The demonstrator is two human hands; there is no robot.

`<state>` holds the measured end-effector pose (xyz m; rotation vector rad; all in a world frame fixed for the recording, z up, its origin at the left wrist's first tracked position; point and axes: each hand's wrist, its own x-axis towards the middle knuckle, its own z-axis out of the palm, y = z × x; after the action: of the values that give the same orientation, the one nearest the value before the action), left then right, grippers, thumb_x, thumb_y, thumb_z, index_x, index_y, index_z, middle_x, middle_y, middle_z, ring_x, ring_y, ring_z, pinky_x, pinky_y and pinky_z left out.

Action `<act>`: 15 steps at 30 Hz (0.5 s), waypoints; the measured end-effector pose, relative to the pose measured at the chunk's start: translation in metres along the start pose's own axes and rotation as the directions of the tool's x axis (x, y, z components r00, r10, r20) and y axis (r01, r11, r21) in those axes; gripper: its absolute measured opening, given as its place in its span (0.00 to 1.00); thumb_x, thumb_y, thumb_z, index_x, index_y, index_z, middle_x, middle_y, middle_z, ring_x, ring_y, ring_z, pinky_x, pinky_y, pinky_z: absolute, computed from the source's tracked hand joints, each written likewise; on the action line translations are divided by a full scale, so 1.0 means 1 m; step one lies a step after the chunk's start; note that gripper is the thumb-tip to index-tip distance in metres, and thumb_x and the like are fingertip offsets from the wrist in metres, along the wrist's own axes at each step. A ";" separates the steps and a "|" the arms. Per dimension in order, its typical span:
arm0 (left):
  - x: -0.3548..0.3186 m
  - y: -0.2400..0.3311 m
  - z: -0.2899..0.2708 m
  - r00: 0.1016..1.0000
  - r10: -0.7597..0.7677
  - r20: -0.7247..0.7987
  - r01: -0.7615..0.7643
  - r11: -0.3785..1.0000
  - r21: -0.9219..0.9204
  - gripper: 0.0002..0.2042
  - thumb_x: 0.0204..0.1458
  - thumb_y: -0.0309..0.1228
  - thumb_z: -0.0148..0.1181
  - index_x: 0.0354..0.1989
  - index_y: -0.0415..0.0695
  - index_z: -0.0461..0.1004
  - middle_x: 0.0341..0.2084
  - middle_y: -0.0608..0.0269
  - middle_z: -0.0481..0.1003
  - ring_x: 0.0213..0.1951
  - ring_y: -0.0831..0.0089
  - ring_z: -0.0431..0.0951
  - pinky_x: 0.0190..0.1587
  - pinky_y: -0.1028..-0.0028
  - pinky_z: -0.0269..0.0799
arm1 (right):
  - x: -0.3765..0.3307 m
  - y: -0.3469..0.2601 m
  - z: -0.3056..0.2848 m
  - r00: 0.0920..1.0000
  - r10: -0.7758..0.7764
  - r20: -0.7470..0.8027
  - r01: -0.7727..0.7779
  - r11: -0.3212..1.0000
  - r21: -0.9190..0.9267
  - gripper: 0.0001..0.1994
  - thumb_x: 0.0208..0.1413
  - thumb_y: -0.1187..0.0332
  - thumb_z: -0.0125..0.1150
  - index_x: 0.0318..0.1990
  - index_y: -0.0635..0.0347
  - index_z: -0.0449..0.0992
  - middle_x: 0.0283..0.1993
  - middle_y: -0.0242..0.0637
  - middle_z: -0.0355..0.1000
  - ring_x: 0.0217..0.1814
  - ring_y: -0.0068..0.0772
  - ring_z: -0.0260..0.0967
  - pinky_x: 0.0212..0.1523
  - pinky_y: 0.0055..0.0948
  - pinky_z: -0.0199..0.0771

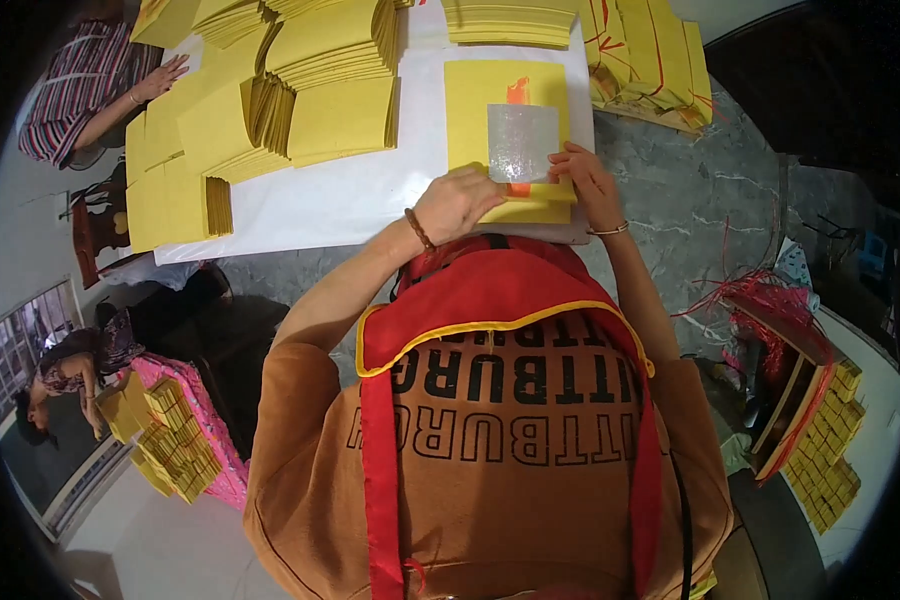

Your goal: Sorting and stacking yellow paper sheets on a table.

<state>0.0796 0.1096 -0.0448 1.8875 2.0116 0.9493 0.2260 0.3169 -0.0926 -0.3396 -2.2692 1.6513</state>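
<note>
- Left hand [460,203]: fingers curled loosely, knuckles up, resting on the lower left corner of the stack of square yellow paper sheets [505,110]. It presses or pinches the near edge there; how firmly it grips cannot be told.
- Right hand [585,178]: fingers bent, tips on the lower right corner of the same stack, just beside the silver foil square [522,142]. Whether it pinches a sheet or only pins it cannot be told.
- Relation: the stack lies straight ahead of both hands, away from the body, its near edge under the fingertips. Both hands touch it; the right one is nearer the foil.
- Stack condition: top sheet flat, bright yellow, with the foil square at its centre and an orange mark showing above and below the foil. The near edge shows several layers.
- Support: the stack sits on the white table covering [340,200], at its near right corner.
- Surroundings: further piles of plain yellow sheets [335,60] cover the table to the left and beyond. Another person's hand [162,75] rests on a pile at the far left.
</note>
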 end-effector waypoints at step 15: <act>0.010 -0.010 -0.016 0.821 -0.469 0.326 0.569 0.713 -0.410 0.08 0.51 0.28 0.54 0.34 0.38 0.76 0.22 0.65 0.75 0.26 0.82 0.70 0.31 0.79 0.67 | 0.001 0.003 0.004 0.991 0.110 -0.077 -0.101 0.988 0.121 0.14 0.61 0.66 0.44 0.38 0.63 0.76 0.44 0.37 0.73 0.58 0.36 0.61 0.57 0.31 0.59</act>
<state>0.0606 0.1148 -0.0359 1.0057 1.7976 0.9390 0.2234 0.3146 -0.0960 -0.4986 -2.1166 1.7783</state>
